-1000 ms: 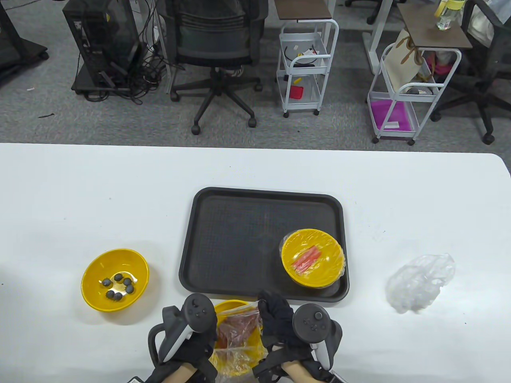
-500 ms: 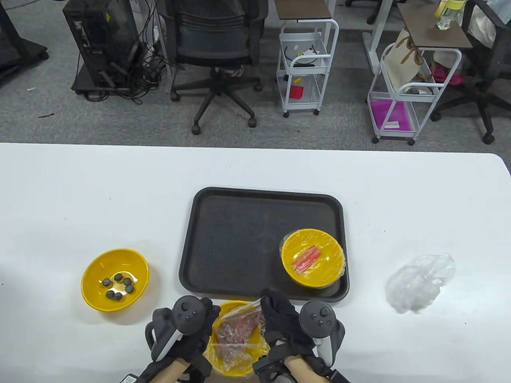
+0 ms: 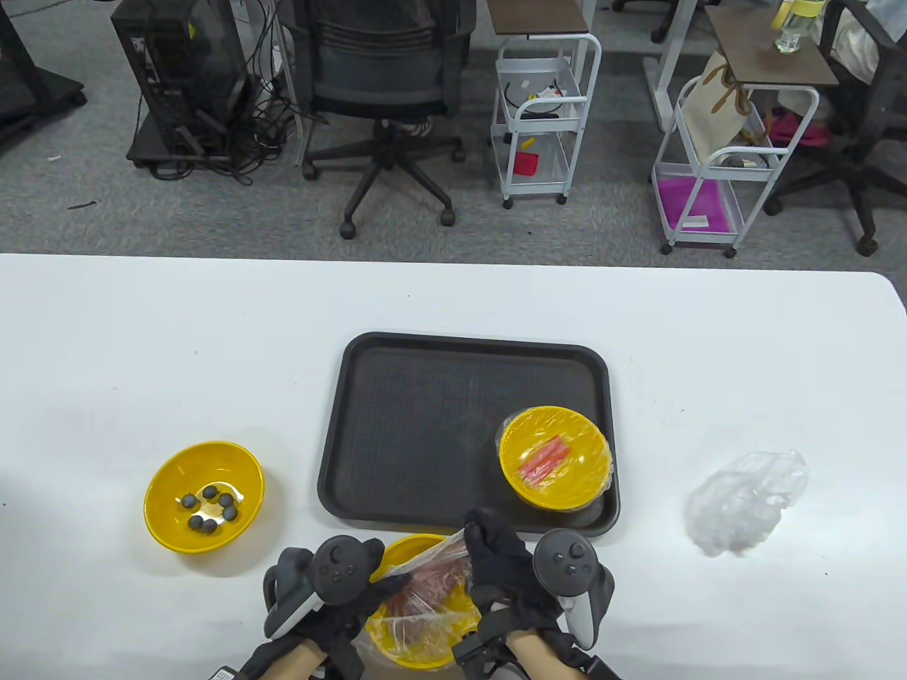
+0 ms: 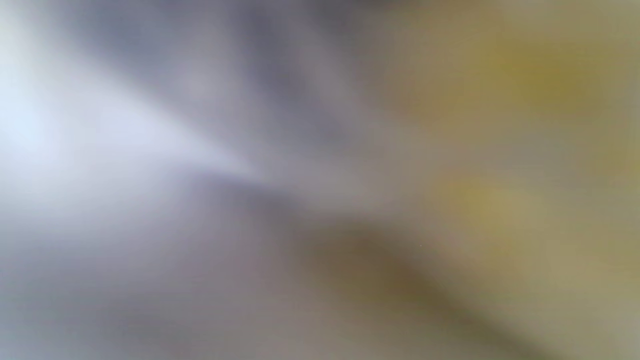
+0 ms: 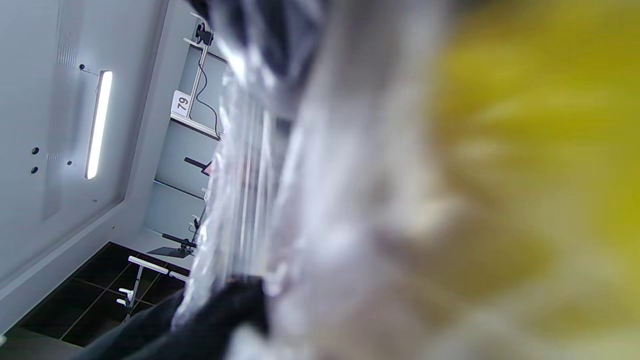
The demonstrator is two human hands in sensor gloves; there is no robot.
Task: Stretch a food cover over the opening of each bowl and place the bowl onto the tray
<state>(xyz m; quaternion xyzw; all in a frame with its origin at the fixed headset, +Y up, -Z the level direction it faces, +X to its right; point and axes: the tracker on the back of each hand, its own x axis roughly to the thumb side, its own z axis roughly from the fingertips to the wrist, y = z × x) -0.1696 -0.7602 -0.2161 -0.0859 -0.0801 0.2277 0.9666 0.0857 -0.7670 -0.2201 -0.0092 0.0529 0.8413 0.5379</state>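
A yellow bowl with reddish food sits at the table's near edge, just in front of the black tray. A clear plastic food cover lies stretched partly over it. My left hand pinches the cover's left side; my right hand grips its right side by the bowl rim. A second yellow bowl, covered, with orange sticks, stands in the tray's near right corner. A third yellow bowl, uncovered, holds dark balls at the left. In the right wrist view the cover and the yellow bowl are blurred. The left wrist view is only blur.
A crumpled heap of clear covers lies on the table to the right of the tray. Beyond the far table edge stand an office chair and two wire carts.
Both hands have spread the cover wider across the near bowl. My left hand shifted right and pulled its side taut; my right hand moved slightly away from me.
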